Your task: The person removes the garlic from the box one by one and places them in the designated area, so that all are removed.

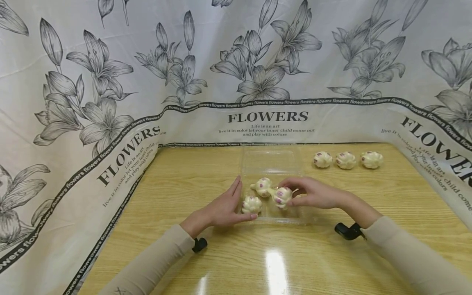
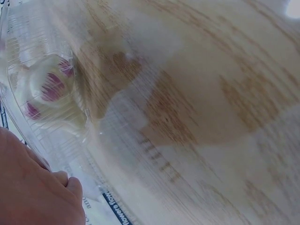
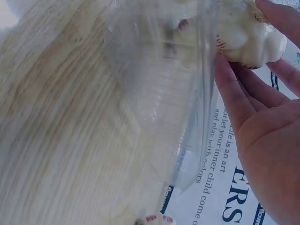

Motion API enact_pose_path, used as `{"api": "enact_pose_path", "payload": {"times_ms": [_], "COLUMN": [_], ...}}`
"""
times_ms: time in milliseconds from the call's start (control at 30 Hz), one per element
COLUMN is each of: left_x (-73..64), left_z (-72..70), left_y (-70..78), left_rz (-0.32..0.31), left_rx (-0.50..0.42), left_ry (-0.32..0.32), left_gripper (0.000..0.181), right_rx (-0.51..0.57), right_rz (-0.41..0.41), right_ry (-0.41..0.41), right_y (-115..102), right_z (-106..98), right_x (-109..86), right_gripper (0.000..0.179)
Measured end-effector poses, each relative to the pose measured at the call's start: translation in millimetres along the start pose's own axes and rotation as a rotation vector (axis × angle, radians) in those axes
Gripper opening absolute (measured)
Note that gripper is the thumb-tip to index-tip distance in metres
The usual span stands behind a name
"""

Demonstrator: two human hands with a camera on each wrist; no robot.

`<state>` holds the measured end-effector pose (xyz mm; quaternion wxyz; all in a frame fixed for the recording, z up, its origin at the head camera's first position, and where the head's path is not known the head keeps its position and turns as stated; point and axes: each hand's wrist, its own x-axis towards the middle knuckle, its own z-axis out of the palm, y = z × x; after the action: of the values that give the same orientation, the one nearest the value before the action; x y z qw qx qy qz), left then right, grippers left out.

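Observation:
A clear plastic box point(image 1: 280, 217) lies on the table with its lid folded back. Inside it are two garlic bulbs, one at the front left point(image 1: 252, 204) and one farther back point(image 1: 263, 187). My right hand point(image 1: 313, 193) pinches a third garlic bulb point(image 1: 282, 197) between thumb and fingers over the box's right half. The right wrist view shows this bulb point(image 3: 253, 35) above the box wall. My left hand point(image 1: 223, 207) rests along the box's left side, fingers straight and thumb by the front edge. In the left wrist view, a bulb point(image 2: 49, 89) shows through the plastic.
Three more garlic bulbs stand in a row at the back right: left point(image 1: 322, 159), middle point(image 1: 346, 160) and right point(image 1: 371, 159). The wooden table point(image 1: 191, 164) is bounded behind and at the sides by a flower-printed cloth point(image 1: 199, 123). The transparent lid point(image 1: 271, 159) lies behind the box.

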<state>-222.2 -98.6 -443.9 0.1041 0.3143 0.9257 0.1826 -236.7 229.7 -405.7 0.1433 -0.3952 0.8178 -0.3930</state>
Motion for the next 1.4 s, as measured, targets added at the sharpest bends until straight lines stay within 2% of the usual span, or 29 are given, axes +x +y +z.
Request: {"api": "enact_pose_path", "payload": {"times_ms": [400, 633, 900, 1133, 1400], "left_x": [0.4, 0.8, -0.7, 0.4, 0.8], "left_z": [0.3, 1.4, 1.2, 1.4, 1.5], "left_y": [-0.1, 0.0, 0.4, -0.1, -0.6], "left_rz": [-0.003, 0.001, -0.002, 0.0, -0.001], "left_rx": [-0.009, -0.013, 0.001, 0.004, 0.006], "left_ry": [-0.002, 0.004, 0.01, 0.014, 0.013], "left_gripper": [0.123, 0.124, 0.125, 0.125, 0.126], "right_rx": [0.006, -0.042, -0.11, -0.136, -0.145], "right_rz": [0.064, 0.083, 0.14, 0.129, 0.166], "right_ry": [0.063, 0.12, 0.199, 0.22, 0.221], "right_y": [5, 6, 5, 11, 22], "right_z": [-22, -35, -45, -52, -58], "right_x": [-18.9, -34.2, -50.9, -58.8, -69.6], "right_gripper": [0.047, 0.042, 0.046, 0.046, 0.047]}}
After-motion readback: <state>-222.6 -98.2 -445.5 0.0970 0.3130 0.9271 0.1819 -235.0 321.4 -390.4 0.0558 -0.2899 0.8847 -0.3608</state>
